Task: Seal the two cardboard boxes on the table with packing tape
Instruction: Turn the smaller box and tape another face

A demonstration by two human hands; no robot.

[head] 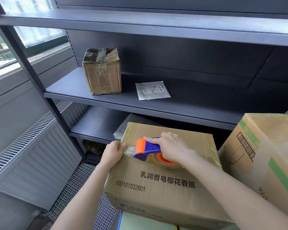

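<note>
A green-striped cardboard box [263,156] crowds the right edge of the printed brown cardboard box [156,181]. Right hand [172,146] grips the blue-orange tape dispenser [147,149]; left hand [112,152] pinches tape [129,150] over the left edge.

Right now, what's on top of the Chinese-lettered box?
A blue-and-orange tape dispenser, gripped by the right hand, which hides part of its roll; the left hand holds the edge of the box.

Two slender forearms are seen bare along their whole visible length, and the left hand [113,152] and right hand [173,146] are likewise left bare.
</note>
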